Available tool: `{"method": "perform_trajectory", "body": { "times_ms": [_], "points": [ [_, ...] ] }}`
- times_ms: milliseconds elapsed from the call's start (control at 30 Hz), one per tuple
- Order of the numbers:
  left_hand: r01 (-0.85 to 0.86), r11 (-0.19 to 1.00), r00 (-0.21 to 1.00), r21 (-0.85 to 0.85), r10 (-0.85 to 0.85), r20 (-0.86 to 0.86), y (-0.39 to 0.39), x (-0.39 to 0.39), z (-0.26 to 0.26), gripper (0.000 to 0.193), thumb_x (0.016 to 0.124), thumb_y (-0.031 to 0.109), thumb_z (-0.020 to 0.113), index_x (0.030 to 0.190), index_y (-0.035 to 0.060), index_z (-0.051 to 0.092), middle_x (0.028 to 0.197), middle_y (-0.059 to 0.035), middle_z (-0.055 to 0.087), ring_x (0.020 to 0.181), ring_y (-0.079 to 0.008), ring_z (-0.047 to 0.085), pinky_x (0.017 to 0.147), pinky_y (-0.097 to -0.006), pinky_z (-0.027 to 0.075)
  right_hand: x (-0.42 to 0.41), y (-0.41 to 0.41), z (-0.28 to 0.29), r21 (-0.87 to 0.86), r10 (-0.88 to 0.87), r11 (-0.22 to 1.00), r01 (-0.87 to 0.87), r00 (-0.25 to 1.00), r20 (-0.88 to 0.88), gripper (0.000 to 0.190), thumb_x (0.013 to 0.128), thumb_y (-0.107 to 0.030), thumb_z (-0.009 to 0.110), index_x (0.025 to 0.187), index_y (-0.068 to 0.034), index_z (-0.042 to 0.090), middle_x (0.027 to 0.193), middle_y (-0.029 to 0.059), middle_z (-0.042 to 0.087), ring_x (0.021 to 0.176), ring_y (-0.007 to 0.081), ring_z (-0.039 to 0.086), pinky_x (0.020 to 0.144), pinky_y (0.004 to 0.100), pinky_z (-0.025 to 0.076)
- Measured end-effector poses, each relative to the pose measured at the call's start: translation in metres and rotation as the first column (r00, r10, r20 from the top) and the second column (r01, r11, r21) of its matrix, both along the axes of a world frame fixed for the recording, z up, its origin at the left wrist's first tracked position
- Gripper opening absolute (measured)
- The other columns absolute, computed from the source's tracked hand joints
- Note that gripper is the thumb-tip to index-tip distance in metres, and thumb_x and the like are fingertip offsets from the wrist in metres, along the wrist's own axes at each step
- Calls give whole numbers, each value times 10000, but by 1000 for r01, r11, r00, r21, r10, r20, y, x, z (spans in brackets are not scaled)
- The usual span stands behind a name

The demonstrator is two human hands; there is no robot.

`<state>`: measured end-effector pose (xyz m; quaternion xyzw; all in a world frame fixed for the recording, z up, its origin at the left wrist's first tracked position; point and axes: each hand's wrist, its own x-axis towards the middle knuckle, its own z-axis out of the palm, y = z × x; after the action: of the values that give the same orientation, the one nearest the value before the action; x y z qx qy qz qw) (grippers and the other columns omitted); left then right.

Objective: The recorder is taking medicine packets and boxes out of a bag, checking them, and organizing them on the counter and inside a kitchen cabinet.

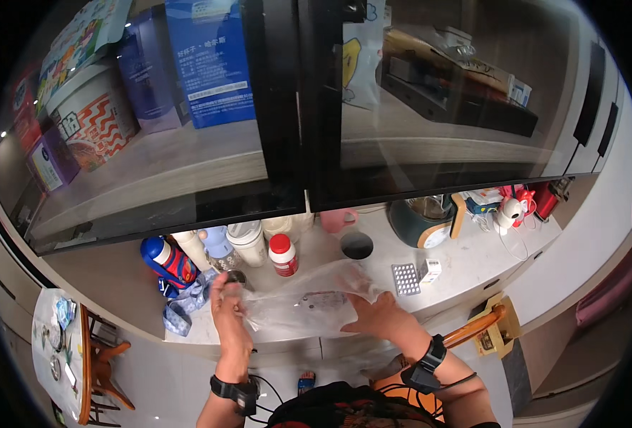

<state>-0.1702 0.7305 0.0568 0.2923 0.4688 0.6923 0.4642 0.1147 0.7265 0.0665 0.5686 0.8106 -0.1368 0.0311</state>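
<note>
A clear plastic bag (300, 307) is stretched between my hands over the front edge of the counter. It bears a small printed patch. My left hand (229, 310) grips the bag's left end with bent fingers. At the other end, my right hand (377, 315) holds the bag with thumb and fingers spread; some fingertips show blurred through the film, and I cannot tell whether they are inside or behind it. Beyond the bag stands a white bottle with a red cap (283, 255). A blister pack of pills (405, 279) and a small white box (429, 271) lie right of it.
Glass cabinet doors (305, 198) overhang the counter (321, 257). At the back stand a children's bottle (171, 262), a lidded white cup (247, 243), a dark round container (357, 245), a pink mug (338, 219) and a green kettle-like appliance (423, 222). A wooden chair (468, 329) is at right.
</note>
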Motion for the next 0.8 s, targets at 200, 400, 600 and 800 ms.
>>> {"method": "perform_trajectory", "body": {
  "times_ms": [200,400,600,800],
  "points": [
    [619,634,282,464,372,-884,-31,41,12,306,834,100,559,1124,6,582,1184,-173,595,1080,-368,576,894,-467,492,-19,-7,-6,165,196,966,-200,980,37,880,770,-483,702,1495,-182,307,1500,208,320,1402,375,304,1075,503,345],
    [454,875,-202,-170,-85,-976,-12,73,-14,409,844,380,655,1038,22,692,1120,-154,625,1045,-332,563,775,-474,509,-16,-10,-3,-84,156,984,-160,986,-53,769,684,-409,795,1337,-123,505,1236,155,583,1166,367,557,971,464,449],
    [295,952,-453,-79,67,-889,21,43,-15,364,791,381,697,781,20,746,1314,-206,535,1261,-355,436,920,-488,402,19,-8,-12,2,97,995,-99,972,-215,621,745,-449,738,1214,-65,605,1216,152,604,1153,307,569,952,416,472],
    [419,896,-388,-150,28,-921,18,36,-7,235,708,246,772,828,48,730,1335,-162,529,1309,-360,407,1071,-554,276,44,-4,-26,434,372,896,-96,696,-614,262,865,-244,668,1020,-34,690,922,127,694,848,288,673,754,359,539]
  ]
}}
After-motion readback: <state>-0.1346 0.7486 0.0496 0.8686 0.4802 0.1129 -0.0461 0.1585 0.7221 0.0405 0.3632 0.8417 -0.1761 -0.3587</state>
